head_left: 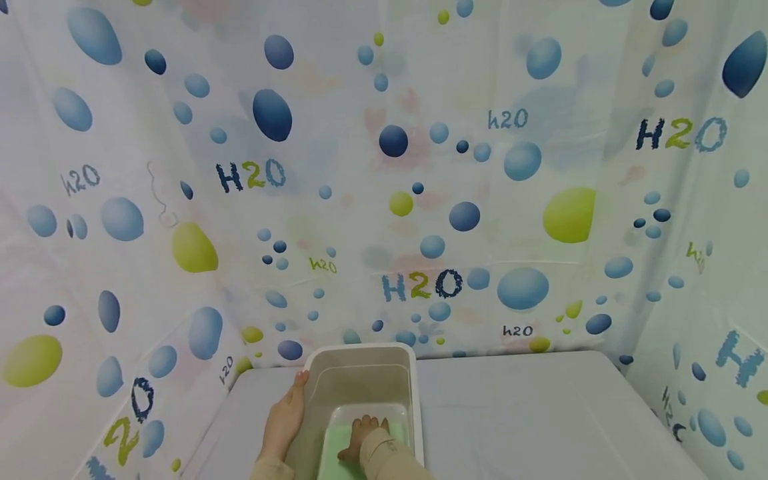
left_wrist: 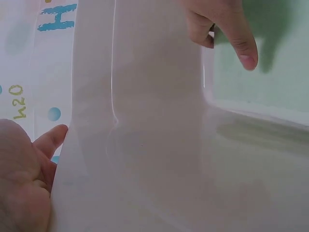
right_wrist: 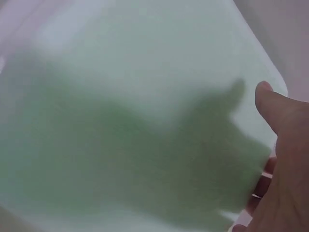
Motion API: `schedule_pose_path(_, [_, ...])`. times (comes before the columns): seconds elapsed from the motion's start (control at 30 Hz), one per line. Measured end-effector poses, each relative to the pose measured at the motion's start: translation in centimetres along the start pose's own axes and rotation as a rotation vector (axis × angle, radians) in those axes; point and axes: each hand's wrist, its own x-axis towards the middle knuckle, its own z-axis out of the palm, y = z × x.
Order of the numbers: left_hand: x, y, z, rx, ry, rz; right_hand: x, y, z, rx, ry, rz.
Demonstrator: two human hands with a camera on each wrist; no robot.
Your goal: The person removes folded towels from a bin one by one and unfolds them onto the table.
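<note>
A deep off-white plastic bin [head_left: 361, 355] stands near the front of the table. My left hand [head_left: 285, 419] rests along its outer left side, fingertips at the rim; the left wrist view shows the palm of that hand [left_wrist: 24, 174] beside the wall. Inside the bin lies a flat, pale green rectangular thing [right_wrist: 120, 58] with rounded corners and a translucent border. My right hand [head_left: 367, 435] reaches in over it with fingers spread at its far edge. The thumb hangs over the green surface, casting a shadow. The fingertips [right_wrist: 270, 165] are partly hidden past that edge.
The table [head_left: 516, 413] has a white cover and extends to the right of the bin. Behind it and on both sides hangs a white curtain [head_left: 336, 133] printed with blue and lime drops and H2O lettering.
</note>
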Motion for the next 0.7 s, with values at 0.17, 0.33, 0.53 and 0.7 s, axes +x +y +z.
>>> schedule_pose_path(0.17, [-0.1, 0.1, 0.1, -0.012, 0.003, -0.031, -1.6, -0.2, -1.6, 0.015, -0.021, 0.008])
schedule_pose_path(0.33, [-0.2, 0.2, 0.0, -0.012, -0.001, -0.045, -1.5, -0.4, -1.6, -0.006, 0.031, -0.046])
schedule_pose_path(0.53, [-0.2, 0.1, -0.2, 0.006, -0.02, -0.023, -1.2, -0.5, -1.7, 0.048, -0.009, -0.099])
schedule_pose_path(0.7, [-0.1, 0.1, -0.1, 0.011, -0.017, -0.001, -0.7, -0.5, -1.8, -0.011, 0.031, -0.132])
